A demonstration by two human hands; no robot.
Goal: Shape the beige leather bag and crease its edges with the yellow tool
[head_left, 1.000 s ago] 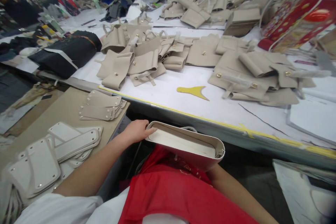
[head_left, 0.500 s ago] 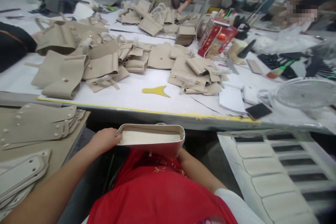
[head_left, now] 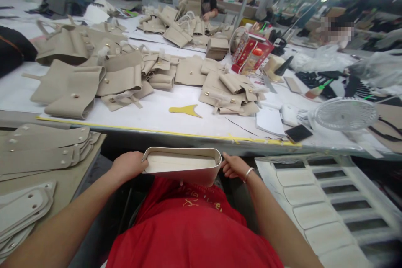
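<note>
I hold a beige leather bag body (head_left: 182, 166), bent into a long open loop, just below the table's front edge and above my red apron. My left hand (head_left: 127, 166) grips its left end, fingers curled on the rim. My right hand (head_left: 234, 166), with a bracelet at the wrist, rests at the loop's right end with fingers curled; whether it grips the piece I cannot tell. On the white table (head_left: 163, 113) ahead lie several beige bag parts (head_left: 94, 79) and a yellow cut-out piece (head_left: 185, 110).
Stacks of flat beige straps (head_left: 44, 146) lie on a side table at my left. A slatted rack with pale pads (head_left: 326, 201) stands at my right. A small fan (head_left: 345, 114), a phone (head_left: 298, 133) and a red box (head_left: 251, 52) sit on the table. People work at the far side.
The view has swung right from the left side table. My right hand has come out from under the loop to its right end. The left hand has kept its hold.
</note>
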